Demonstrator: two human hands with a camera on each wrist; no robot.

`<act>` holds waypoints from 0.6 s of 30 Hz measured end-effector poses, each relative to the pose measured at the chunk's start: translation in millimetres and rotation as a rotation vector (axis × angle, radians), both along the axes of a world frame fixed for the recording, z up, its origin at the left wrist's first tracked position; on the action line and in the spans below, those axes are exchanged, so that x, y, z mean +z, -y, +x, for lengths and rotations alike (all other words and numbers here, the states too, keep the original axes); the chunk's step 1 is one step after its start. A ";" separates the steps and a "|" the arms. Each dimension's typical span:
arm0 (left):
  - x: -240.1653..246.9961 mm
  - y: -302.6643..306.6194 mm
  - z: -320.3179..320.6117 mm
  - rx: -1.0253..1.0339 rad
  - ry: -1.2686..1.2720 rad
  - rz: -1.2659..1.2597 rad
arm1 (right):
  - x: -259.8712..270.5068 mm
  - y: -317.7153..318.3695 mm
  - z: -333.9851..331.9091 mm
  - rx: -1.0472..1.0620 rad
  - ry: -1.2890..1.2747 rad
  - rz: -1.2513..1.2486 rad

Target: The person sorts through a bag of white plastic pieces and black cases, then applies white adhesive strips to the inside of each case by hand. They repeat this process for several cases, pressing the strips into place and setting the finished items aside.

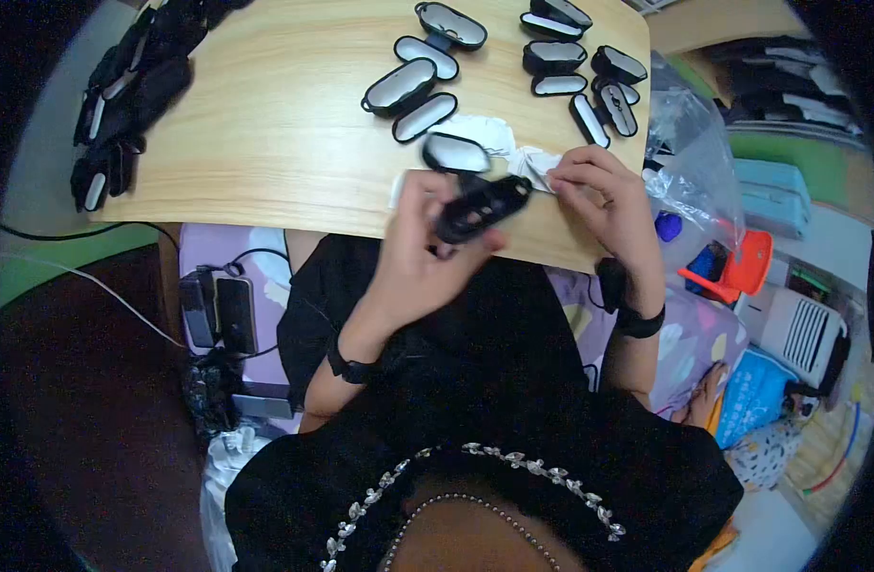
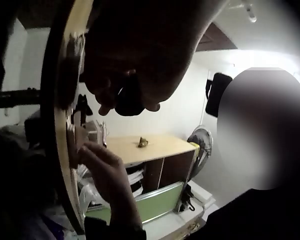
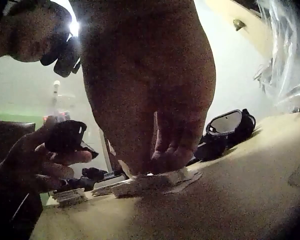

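Observation:
My left hand point(image 1: 423, 262) grips a black case point(image 1: 475, 212) above the table's front edge; its white-lined lid point(image 1: 456, 153) hangs open beyond it. The left wrist view shows the dark case point(image 2: 130, 100) between thumb and fingers, and the right wrist view shows the same case point(image 3: 66, 136) tilted. My right hand point(image 1: 609, 200) is at the white paper pieces point(image 1: 540, 164) on the table, thumb and fingertips pinching at a small piece. In the right wrist view the fingertips of this hand point(image 3: 155, 100) touch the paper stack point(image 3: 145, 186).
Open black cases with white lining point(image 1: 399, 88) lie beyond the hands, and more point(image 1: 556, 57) stand at the back right. Dark cases point(image 1: 137, 105) are piled along the table's left edge. A clear plastic bag point(image 1: 690, 153) hangs by the right edge, near a red stool point(image 1: 747, 262).

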State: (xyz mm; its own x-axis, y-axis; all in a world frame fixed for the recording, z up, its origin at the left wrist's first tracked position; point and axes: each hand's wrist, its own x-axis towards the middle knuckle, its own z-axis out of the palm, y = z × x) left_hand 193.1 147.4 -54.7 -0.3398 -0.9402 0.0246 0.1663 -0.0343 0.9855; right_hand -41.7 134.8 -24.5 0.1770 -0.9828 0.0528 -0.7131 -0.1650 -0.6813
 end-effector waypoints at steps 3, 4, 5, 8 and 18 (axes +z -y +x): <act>-3.6 4.1 -30.7 -0.073 0.035 -0.191 | 1.2 1.2 -0.3 -0.019 0.046 0.003; -5.4 6.2 -37.9 -0.077 0.117 -0.200 | 0.0 1.1 -1.6 -0.026 0.072 0.010; -6.9 8.4 -43.9 -0.083 0.202 -0.209 | -0.5 0.7 -2.5 -0.033 0.099 0.017; 2.4 10.4 -48.6 -0.083 0.274 -0.247 | 2.1 -0.7 -6.0 -0.055 0.140 0.075; 3.7 3.5 -57.8 -0.051 0.325 -0.333 | -3.2 0.1 -5.5 -0.086 0.119 0.076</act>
